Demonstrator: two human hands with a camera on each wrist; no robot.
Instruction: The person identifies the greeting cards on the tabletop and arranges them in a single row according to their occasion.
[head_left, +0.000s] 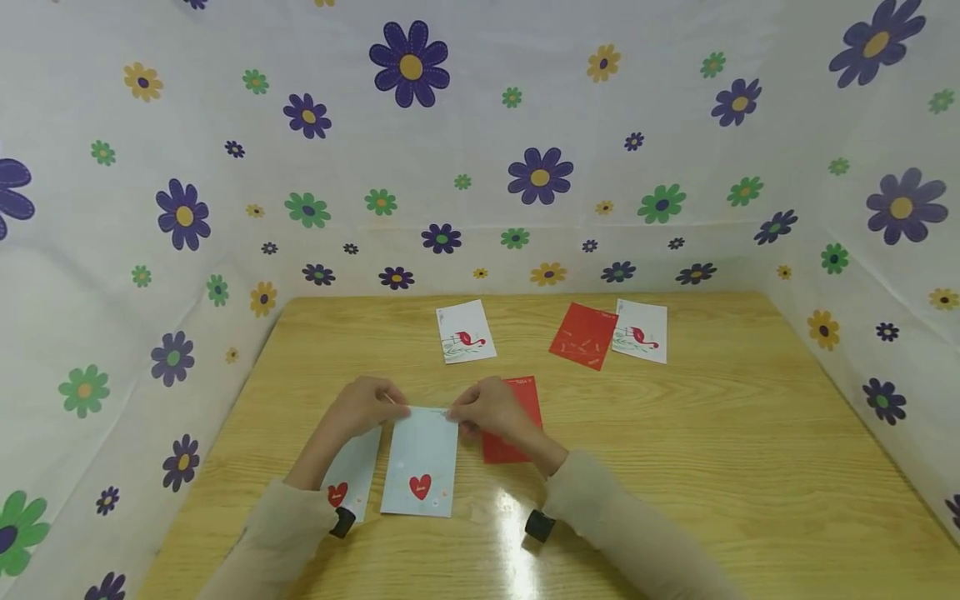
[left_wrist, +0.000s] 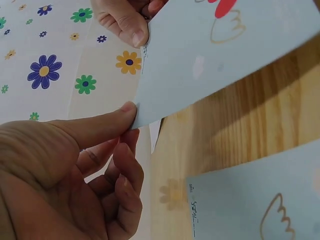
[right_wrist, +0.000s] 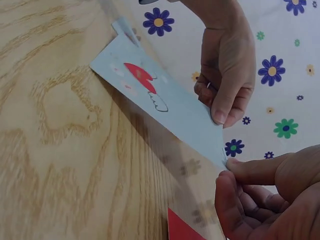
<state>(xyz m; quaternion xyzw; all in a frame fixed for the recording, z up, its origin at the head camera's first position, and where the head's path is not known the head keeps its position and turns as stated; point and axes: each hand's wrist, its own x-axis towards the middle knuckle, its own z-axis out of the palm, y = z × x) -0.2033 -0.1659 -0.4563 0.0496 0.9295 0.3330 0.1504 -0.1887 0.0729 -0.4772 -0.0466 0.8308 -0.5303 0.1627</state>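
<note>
A pale blue card (head_left: 422, 454) with a red heart near its lower edge is held by its two far corners. The left hand (head_left: 365, 402) pinches the far left corner between thumb and fingers. At the far right corner, the right hand (head_left: 495, 410) pinches likewise. In the left wrist view the card (left_wrist: 200, 65) slants above the wooden table, its edge lifted off the wood. Below the left forearm lies a second pale blue heart card (head_left: 358, 467), partly covered by the arm. A red card (head_left: 525, 408) lies partly beneath the right hand.
Toward the back of the wooden table (head_left: 712, 467) lie a white flamingo card (head_left: 467, 333), a red card (head_left: 581, 337) and another white flamingo card (head_left: 643, 333), the red one overlapping it slightly. White flower-printed cloth (head_left: 465, 108) surrounds the table at back and sides.
</note>
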